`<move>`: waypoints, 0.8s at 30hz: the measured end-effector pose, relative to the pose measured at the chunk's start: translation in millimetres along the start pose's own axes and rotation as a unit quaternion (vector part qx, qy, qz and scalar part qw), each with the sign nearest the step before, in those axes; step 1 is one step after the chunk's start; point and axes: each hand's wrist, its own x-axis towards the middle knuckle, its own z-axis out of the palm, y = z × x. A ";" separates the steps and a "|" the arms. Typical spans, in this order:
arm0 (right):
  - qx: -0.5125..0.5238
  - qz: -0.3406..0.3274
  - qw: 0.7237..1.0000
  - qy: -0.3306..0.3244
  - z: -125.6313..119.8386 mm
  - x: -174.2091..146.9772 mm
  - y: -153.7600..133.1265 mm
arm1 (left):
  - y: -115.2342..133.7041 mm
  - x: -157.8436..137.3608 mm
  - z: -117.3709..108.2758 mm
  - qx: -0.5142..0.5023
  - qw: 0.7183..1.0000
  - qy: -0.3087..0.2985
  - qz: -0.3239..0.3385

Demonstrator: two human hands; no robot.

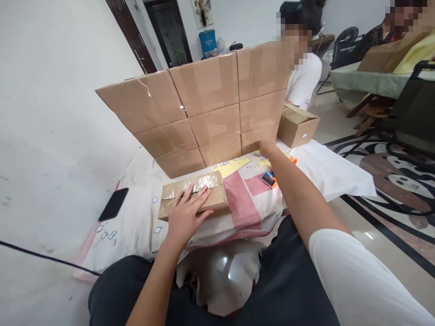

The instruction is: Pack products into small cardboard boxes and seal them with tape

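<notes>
My left hand [190, 209] rests with fingers spread on top of a taped cardboard box [217, 199], which lies in front of me on the cloth-covered table. My right arm stretches forward to the foot of a wall of stacked cardboard boxes [212, 99]. There my right hand [267, 148] is near the lower right box, with its fingers hidden from view. Under the right forearm lies a small dark-blue and orange object [269, 179], possibly a tape dispenser, partly covered by the arm.
A separate cardboard box [299, 124] stands right of the stack. A black phone-like slab [113, 204] lies at the table's left side, near the white wall. Behind the stack sits a person in a white shirt [306, 79]. Another table [350, 83] and chairs stand farther right.
</notes>
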 end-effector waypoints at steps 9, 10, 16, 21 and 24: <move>-0.035 0.029 0.999 -0.030 1.6 -3.7 -4.1 | -0.9 0.6 0.3 0.013 1.000 -0.013 -0.002; -0.033 0.024 0.999 -0.026 -1.5 -5.2 -3.3 | -1.0 0.6 0.6 0.012 1.000 -0.013 -0.003; 0.030 -0.024 0.999 -0.014 -24.3 -22.7 2.7 | -0.6 1.2 -0.4 -0.010 1.000 -0.021 -0.018; 0.139 -0.082 0.987 0.007 -34.2 -45.1 4.2 | -2.2 2.9 1.8 -0.008 1.000 -0.026 -0.014; 0.228 -0.102 0.968 0.009 -35.3 -57.4 3.3 | -4.9 1.8 4.0 -0.005 1.000 -0.023 -0.015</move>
